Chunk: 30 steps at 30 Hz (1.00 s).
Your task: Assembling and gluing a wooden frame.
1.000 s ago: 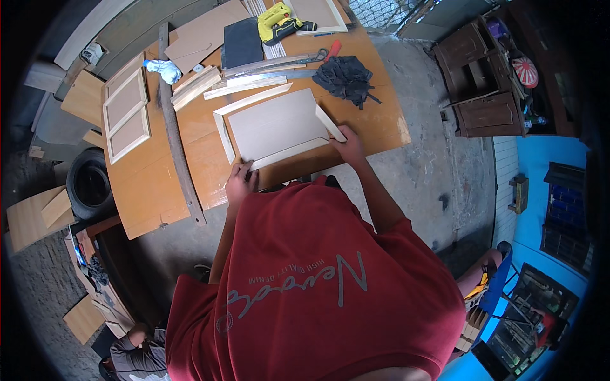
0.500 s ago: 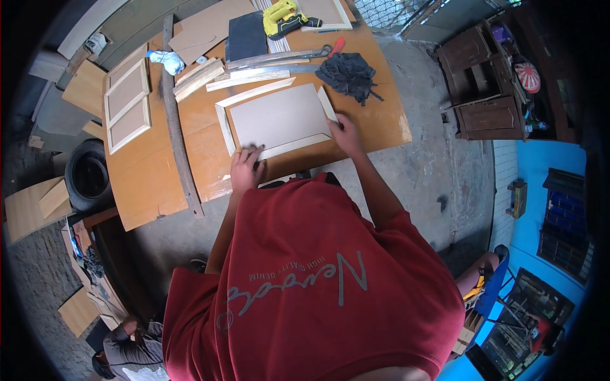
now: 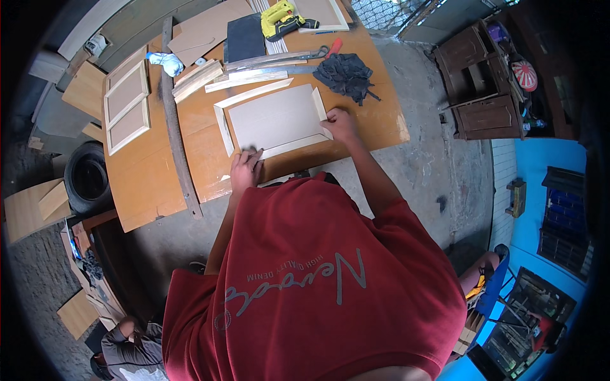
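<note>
A pale rectangular board lies flat on the orange-brown table, with light wooden strips along its edges. My left hand is at the left end of the near strip, its fingers closed on it at the board's near left corner. With thumb and fingers my right hand pinches the near end of the right strip, beside the board's right edge. The far strip and the left strip lie beside the board with a narrow gap showing.
Behind lie loose wooden strips, a hand saw, a black cloth and a yellow-black power tool. A long bar crosses the table to the left, beside a two-panel frame. Someone sits at lower left.
My right hand has shifted slightly left, bringing the right strip closer against the board's edge. The left hand stays at the near left corner.
</note>
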Tool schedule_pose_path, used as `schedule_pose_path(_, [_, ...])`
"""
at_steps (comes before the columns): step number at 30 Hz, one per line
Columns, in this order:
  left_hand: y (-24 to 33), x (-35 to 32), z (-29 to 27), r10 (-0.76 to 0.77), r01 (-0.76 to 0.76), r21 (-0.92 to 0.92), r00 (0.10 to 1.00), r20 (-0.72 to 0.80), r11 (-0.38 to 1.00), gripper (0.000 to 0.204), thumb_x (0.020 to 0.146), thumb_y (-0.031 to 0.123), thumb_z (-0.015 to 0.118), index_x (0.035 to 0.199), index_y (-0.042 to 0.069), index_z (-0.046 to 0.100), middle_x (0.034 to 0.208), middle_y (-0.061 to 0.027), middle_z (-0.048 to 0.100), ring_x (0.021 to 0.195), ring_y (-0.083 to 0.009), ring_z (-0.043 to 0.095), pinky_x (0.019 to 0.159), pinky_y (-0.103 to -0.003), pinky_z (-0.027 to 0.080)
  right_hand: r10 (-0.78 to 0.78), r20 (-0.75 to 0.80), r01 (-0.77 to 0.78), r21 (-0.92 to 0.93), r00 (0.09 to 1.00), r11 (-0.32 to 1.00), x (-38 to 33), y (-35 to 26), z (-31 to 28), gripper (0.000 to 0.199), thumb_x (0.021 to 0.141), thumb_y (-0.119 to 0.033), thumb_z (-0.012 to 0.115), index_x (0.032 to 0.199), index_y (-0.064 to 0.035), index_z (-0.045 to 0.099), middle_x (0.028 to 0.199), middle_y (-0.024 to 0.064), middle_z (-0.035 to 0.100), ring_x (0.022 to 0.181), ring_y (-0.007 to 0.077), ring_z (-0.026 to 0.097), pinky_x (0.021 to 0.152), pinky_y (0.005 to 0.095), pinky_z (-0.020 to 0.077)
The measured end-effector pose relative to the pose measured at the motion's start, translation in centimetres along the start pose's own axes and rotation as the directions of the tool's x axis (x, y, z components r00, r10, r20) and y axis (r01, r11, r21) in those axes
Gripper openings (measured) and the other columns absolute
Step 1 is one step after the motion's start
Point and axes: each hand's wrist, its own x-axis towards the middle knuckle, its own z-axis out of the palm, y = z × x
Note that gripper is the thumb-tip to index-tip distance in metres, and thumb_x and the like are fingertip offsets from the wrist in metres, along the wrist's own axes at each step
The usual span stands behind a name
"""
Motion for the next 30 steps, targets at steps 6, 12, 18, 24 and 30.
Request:
schedule_pose_path(6, [0.1, -0.3, 0.1, -0.012, 0.012, 0.018, 1.0, 0.001, 1.0, 0.036, 0.084, 0.012, 0.077, 0.12, 0.014, 0.076, 0.106, -0.0037, 0.067, 0.096, -0.0267, 0.06, 0.088, -0.037, 0.051, 0.028, -0.001, -0.028, -0.001, 1.0, 1.0, 0.5, -1.5, 0.5, 0.03, 0.076, -0.022, 0.085, 0.09, -0.0005, 0.069, 0.088, 0.0154, 0.075, 0.083, 0.0291, 0.075, 0.077, 0.038, 0.0579])
schedule_pose_path(12, [0.2, -0.2, 0.3, -0.019, 0.02, 0.033, 1.0, -0.015, 0.999, 0.034, 0.083, 0.013, 0.078, 0.118, 0.014, 0.077, 0.105, -0.0034, 0.068, 0.095, -0.0264, 0.06, 0.087, -0.037, 0.051, 0.008, 0.0, -0.008, -0.023, 1.0, 1.0, 0.8, -0.8, 0.7, 0.031, 0.077, -0.023, 0.087, 0.09, -0.0019, 0.069, 0.087, 0.013, 0.075, 0.08, 0.0247, 0.073, 0.074, 0.0356, 0.0568])
schedule_pose_path(18, [0.2, -0.2, 0.2, -0.054, 0.055, 0.014, 0.998, -0.011, 0.998, 0.034, 0.082, 0.013, 0.079, 0.116, 0.014, 0.078, 0.105, -0.0025, 0.068, 0.095, -0.0262, 0.06, 0.088, -0.037, 0.052, 0.022, 0.023, -0.022, 0.01, 1.0, 1.0, 0.7, -1.1, 0.3, 0.032, 0.075, -0.023, 0.087, 0.092, -0.0012, 0.07, 0.092, 0.016, 0.076, 0.086, 0.0295, 0.075, 0.08, 0.0379, 0.0584])
schedule_pose_path(24, [0.1, 0.0, 0.2, -0.049, 0.049, -0.004, 0.999, 0.001, 0.999, 0.035, 0.081, 0.014, 0.081, 0.115, 0.015, 0.078, 0.105, -0.0023, 0.068, 0.097, -0.0267, 0.059, 0.088, -0.038, 0.051, 0.034, 0.039, -0.036, 0.048, 0.999, 0.998, 0.8, -0.6, 0.2, 0.034, 0.075, -0.023, 0.088, 0.093, -0.0011, 0.07, 0.093, 0.0153, 0.076, 0.087, 0.0291, 0.074, 0.082, 0.0376, 0.058])
schedule_pose_path(30, [0.1, 0.2, 0.5, -0.054, 0.054, -0.008, 0.999, 0.002, 0.998, 0.035, 0.081, 0.016, 0.081, 0.115, 0.015, 0.078, 0.105, -0.0022, 0.068, 0.097, -0.027, 0.059, 0.088, -0.038, 0.051, 0.036, 0.052, -0.038, 0.039, 0.998, 0.999, 0.9, -0.5, 0.2, 0.035, 0.075, -0.024, 0.088, 0.094, -0.001, 0.07, 0.094, 0.0159, 0.076, 0.088, 0.0289, 0.074, 0.082, 0.0376, 0.0576])
